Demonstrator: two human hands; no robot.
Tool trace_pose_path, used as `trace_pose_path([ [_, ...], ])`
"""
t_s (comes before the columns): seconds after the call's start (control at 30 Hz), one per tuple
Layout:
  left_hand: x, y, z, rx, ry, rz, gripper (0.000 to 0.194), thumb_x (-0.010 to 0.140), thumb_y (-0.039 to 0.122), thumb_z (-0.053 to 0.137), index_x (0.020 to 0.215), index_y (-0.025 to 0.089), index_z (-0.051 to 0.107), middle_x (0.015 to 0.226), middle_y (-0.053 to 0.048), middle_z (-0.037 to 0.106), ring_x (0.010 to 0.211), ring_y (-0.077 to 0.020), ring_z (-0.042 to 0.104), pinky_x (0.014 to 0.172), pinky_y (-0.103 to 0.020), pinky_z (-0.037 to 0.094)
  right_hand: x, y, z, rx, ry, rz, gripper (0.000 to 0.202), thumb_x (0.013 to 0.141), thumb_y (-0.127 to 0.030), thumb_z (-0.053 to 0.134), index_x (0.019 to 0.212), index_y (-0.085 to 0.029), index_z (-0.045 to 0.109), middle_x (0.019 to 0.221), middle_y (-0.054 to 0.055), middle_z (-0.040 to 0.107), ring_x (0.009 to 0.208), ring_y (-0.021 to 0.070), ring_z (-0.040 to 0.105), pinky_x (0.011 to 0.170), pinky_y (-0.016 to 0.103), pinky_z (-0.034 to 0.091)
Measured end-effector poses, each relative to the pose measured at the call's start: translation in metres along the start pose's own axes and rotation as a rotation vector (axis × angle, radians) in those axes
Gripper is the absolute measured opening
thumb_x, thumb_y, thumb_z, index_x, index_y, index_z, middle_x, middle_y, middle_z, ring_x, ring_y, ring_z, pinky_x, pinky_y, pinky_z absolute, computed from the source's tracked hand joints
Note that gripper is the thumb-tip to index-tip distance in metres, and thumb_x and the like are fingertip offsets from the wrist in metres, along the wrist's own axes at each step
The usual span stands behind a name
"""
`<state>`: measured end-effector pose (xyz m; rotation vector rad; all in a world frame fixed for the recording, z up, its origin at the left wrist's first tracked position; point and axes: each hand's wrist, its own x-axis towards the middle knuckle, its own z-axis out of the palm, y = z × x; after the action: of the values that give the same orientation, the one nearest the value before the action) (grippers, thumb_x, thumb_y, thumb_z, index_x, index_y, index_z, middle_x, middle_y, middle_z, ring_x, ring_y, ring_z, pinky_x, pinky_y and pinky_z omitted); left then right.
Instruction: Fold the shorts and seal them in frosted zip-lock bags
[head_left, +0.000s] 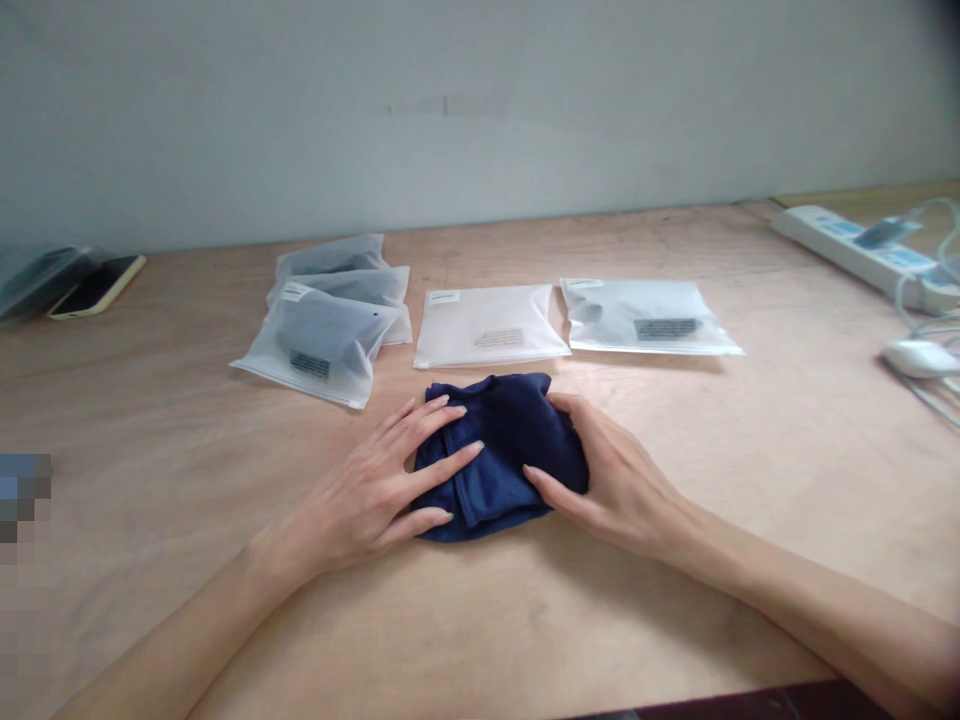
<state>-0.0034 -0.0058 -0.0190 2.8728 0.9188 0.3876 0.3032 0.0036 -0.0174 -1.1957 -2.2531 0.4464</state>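
A folded dark blue cloth [499,450], smooth and slightly shiny, lies on the wooden table in front of me; which kind of garment or fabric piece it is does not show. My left hand [397,480] rests on its left part, fingers spread and fairly flat. At the right edge, my right hand [607,470] grips the cloth with the thumb on top and the other fingers tucked behind or under it, mostly hidden. Just beyond the cloth lies a flat frosted zip bag [487,312] with a printed patch.
Several frosted bags with dark contents, one in front [322,335], overlap at the left back. Another filled bag [645,315] lies right of centre. A phone [97,287] sits far left beside a plastic bag [45,275]. A power strip [862,250] and white charger [922,357] with cables occupy the right.
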Motion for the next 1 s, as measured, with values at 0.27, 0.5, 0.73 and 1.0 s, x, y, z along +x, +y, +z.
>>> trace_pose_path([
  [0.27, -0.001, -0.001, 0.002, -0.085, 0.055, 0.075, 0.048, 0.105, 0.03, 0.052, 0.152, 0.02, 0.049, 0.157, -0.009, 0.051, 0.152, -0.0311, 0.036, 0.125, -0.054, 0.033, 0.009, 0.009, -0.005, 0.118, 0.206, 0.118, 0.06, 0.082, -0.018, 0.068, 0.14, -0.021, 0.05, 0.109, 0.006, 0.073, 0.092, 0.0209, 0.073, 0.08, 0.031, 0.059],
  [0.5, 0.003, 0.005, 0.005, -0.039, 0.168, 0.055, 0.038, 0.1, 0.016, 0.062, 0.139, 0.02, 0.06, 0.151, -0.011, 0.056, 0.148, -0.0302, 0.042, 0.119, -0.05, 0.042, 0.001, 0.004, 0.002, 0.055, 0.376, -0.083, 0.064, 0.086, -0.008, 0.066, 0.145, -0.024, 0.05, 0.133, 0.011, 0.067, 0.117, 0.0234, 0.069, 0.098, 0.036, 0.058],
  [0.73, 0.002, 0.011, -0.002, 0.004, 0.327, -0.013, 0.042, 0.092, 0.016, 0.075, 0.132, 0.023, 0.062, 0.163, -0.012, 0.038, 0.15, -0.0328, 0.039, 0.121, -0.054, 0.041, -0.008, -0.011, 0.0, 0.167, 0.189, -0.479, 0.053, 0.091, 0.002, 0.06, 0.142, -0.01, 0.054, 0.126, 0.017, 0.072, 0.119, 0.0224, 0.067, 0.098, 0.035, 0.059],
  [1.0, 0.005, 0.002, 0.005, 0.054, 0.127, 0.027, 0.057, 0.104, 0.025, 0.058, 0.158, 0.019, 0.04, 0.163, -0.011, 0.044, 0.158, -0.0336, 0.027, 0.129, -0.057, 0.025, 0.002, -0.02, -0.005, 0.029, -0.129, -0.826, 0.026, 0.105, -0.011, 0.047, 0.112, -0.006, 0.071, 0.128, 0.013, 0.074, 0.123, 0.0212, 0.066, 0.111, 0.035, 0.053],
])
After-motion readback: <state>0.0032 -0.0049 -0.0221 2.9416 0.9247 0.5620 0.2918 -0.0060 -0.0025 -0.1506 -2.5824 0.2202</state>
